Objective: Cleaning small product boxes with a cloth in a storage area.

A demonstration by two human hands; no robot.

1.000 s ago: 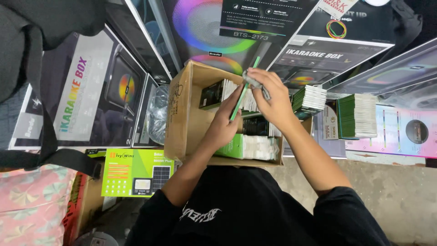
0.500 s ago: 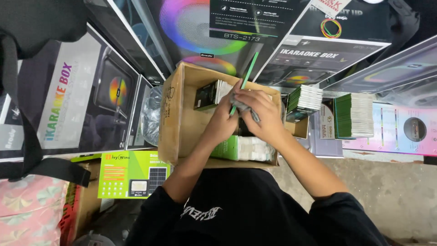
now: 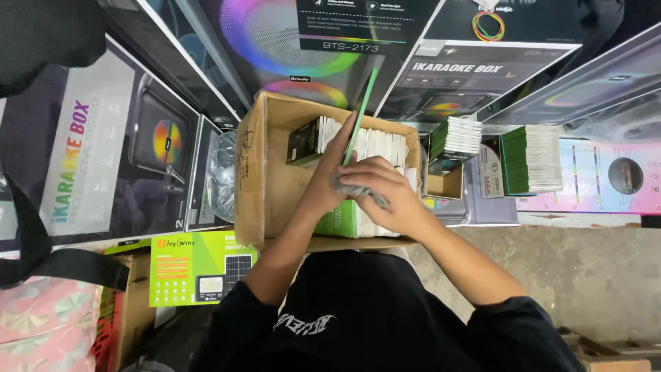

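An open cardboard box [image 3: 265,179] stands in front of me, with rows of small green-and-white packs [image 3: 375,145] standing on edge inside. My left hand [image 3: 327,179] holds a thin flat green pack [image 3: 361,114] edge-on above the box. My right hand [image 3: 382,189] grips a small grey cloth [image 3: 354,189] and presses it against the lower end of that pack, right beside my left hand.
Large speaker boxes [image 3: 103,145] with rainbow prints stand around the back and left. Two stacks of green packs [image 3: 530,158] lie to the right of the box. A lime-green solar lamp box [image 3: 200,265] lies at lower left. Bare concrete floor [image 3: 592,275] shows at right.
My right hand with the cloth has slid down along the green pack toward me. The view has tilted, so the box sits a little lower left in the frame.
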